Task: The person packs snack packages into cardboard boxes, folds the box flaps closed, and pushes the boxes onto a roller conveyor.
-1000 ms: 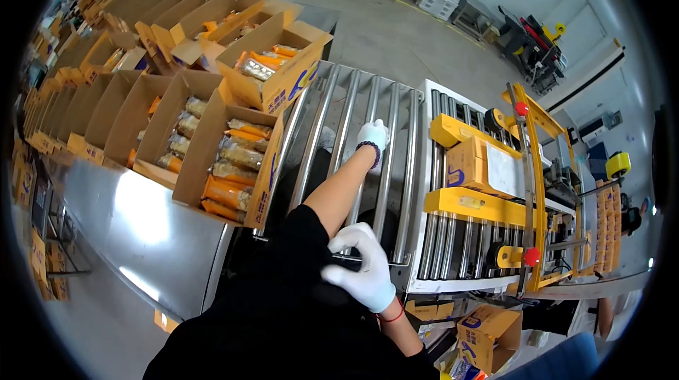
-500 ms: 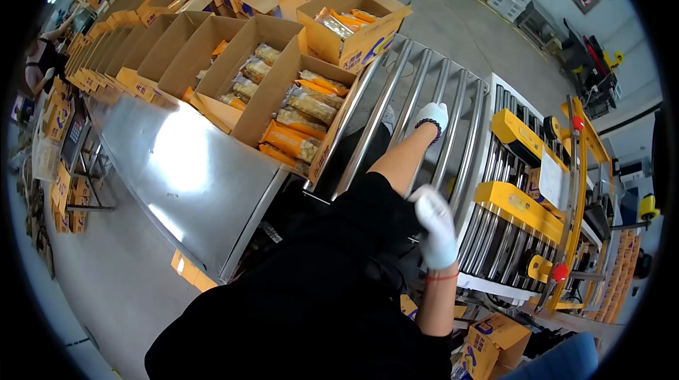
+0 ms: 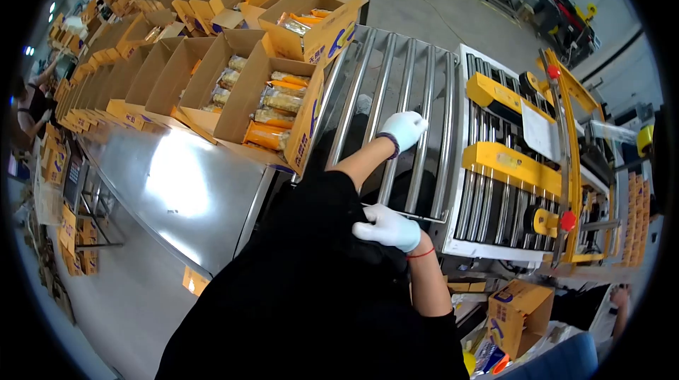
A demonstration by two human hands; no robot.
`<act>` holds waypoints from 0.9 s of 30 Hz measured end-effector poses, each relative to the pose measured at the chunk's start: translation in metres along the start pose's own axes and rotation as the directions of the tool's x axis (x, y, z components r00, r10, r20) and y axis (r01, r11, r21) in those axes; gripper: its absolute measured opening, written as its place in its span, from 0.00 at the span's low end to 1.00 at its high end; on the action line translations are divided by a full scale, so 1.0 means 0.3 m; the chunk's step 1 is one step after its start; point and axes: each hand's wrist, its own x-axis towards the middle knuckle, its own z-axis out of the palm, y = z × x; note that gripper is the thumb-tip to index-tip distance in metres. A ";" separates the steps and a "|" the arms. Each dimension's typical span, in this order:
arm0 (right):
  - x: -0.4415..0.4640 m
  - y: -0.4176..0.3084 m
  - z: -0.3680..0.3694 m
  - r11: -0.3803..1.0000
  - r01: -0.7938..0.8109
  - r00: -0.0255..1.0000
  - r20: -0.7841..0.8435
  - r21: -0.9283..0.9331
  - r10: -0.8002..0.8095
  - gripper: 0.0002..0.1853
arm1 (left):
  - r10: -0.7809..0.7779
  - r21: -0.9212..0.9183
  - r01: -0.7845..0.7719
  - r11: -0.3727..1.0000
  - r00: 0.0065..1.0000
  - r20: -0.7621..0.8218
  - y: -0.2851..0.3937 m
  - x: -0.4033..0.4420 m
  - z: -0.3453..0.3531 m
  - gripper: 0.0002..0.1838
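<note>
In the head view, the left hand (image 3: 403, 131), white-gloved and with a dark beaded band at the wrist, was over the roller conveyor (image 3: 443, 139), its fingers curled inward; whether it pinched anything or touched the rollers could not be told. The right hand (image 3: 391, 228), also gloved, with a red cord at its wrist, was bent near the black left sleeve (image 3: 322, 214), thumb lying beside the fingers; whether it gripped the cloth could not be told either. The conveyor ran between the loaded cartons and a machine with yellow guides (image 3: 513, 169) and red knobs (image 3: 568, 221), on which a white sheet (image 3: 540, 132) rested. Just left of the rollers stood an open carton (image 3: 309, 129) holding orange-and-clear packets (image 3: 283, 101), at the edge of a shiny metal tabletop (image 3: 230, 185). More open cartons stood in rows behind it. At lower right was a tilted open box (image 3: 520, 313), near another person's arm (image 3: 619, 309)
</note>
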 end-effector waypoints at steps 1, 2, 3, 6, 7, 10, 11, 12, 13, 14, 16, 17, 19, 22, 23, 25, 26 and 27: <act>-0.001 -0.002 0.018 1.000 0.016 1.000 0.003 0.003 -0.016 0.16 | -0.209 -0.527 0.194 0.827 0.977 0.031 0.002 -0.045 0.019 0.19; 0.002 -0.027 0.001 0.984 -0.052 0.996 -0.062 0.173 0.063 0.17 | -0.362 -0.877 0.306 0.369 0.917 0.167 0.010 -0.094 0.044 0.19; 0.010 -0.070 -0.001 0.884 -0.077 0.979 -0.135 0.461 0.155 0.18 | -0.348 -0.920 0.291 0.263 0.918 0.191 -0.031 -0.133 0.074 0.20; 0.040 -0.057 0.052 0.862 0.002 0.925 -0.329 0.508 0.191 0.14 | 0.018 -0.098 -0.023 0.995 0.998 -0.052 -0.134 -0.248 0.118 0.16; 0.046 -0.010 0.065 0.877 -0.043 0.909 -0.346 0.478 0.233 0.19 | 0.422 0.283 -0.417 0.864 0.905 0.046 -0.225 -0.241 0.100 0.14; 0.076 0.170 0.108 0.998 0.069 0.918 -0.392 0.008 -0.060 0.29 | 0.258 0.767 -0.517 0.379 0.855 0.449 -0.071 -0.298 -0.076 0.08; 0.087 0.224 0.076 0.988 -0.140 0.941 -0.320 -0.059 0.114 0.28 | 0.358 0.747 -0.503 0.435 0.858 0.369 0.017 -0.345 -0.132 0.07; 0.062 0.219 0.074 0.994 -0.034 0.952 -0.300 0.102 0.063 0.25 | 0.378 0.767 -0.436 0.470 0.885 0.271 0.153 -0.420 -0.171 0.11; 0.038 0.211 0.031 0.991 0.129 0.908 -0.399 -0.020 -0.126 0.22 | 0.657 0.810 -0.405 0.425 0.753 0.032 0.288 -0.534 -0.228 0.18; 0.018 0.225 0.022 0.961 0.238 0.848 -0.452 -0.137 -0.275 0.20 | 0.589 0.836 -0.279 0.472 0.806 -0.063 0.364 -0.614 -0.278 0.26; -0.045 0.201 -0.073 0.961 0.110 0.790 -0.565 -0.254 -0.240 0.15 | 0.562 0.844 -0.031 0.536 0.758 -0.330 0.364 -0.728 -0.402 0.41; -0.077 0.206 -0.107 0.966 0.150 0.753 -0.609 -0.211 -0.250 0.15 | 0.477 0.815 0.121 0.567 0.758 -0.445 0.323 -0.776 -0.458 0.44; -0.111 0.207 -0.149 0.975 0.196 0.743 -0.634 -0.103 -0.216 0.13 | 0.202 0.706 0.288 0.647 0.828 -0.523 0.143 -0.833 -0.592 0.38; -0.134 0.053 -0.091 0.968 0.237 0.835 -0.526 0.075 -0.164 0.16 | -0.104 0.781 0.227 0.581 0.973 -0.206 0.143 -0.737 -0.673 0.19; -0.106 0.037 -0.062 0.938 0.334 0.810 -0.479 -0.098 -0.338 0.22 | -0.028 0.752 0.126 0.647 0.990 -0.141 0.175 -0.667 -0.649 0.19; -0.042 -0.029 -0.043 0.786 0.443 0.728 -0.339 -0.432 -0.596 0.38 | -0.041 0.406 0.067 0.911 0.996 -0.074 0.227 -0.537 -0.611 0.19; -0.021 -0.066 -0.044 0.672 0.453 0.681 -0.260 -0.586 -0.685 0.45 | -0.119 0.049 0.121 0.991 0.992 -0.032 0.245 -0.472 -0.593 0.19; -0.010 -0.100 -0.065 0.607 0.298 0.761 -0.201 -0.737 -0.617 0.53 | -0.097 -0.106 0.088 0.990 0.992 -0.080 0.256 -0.439 -0.579 0.18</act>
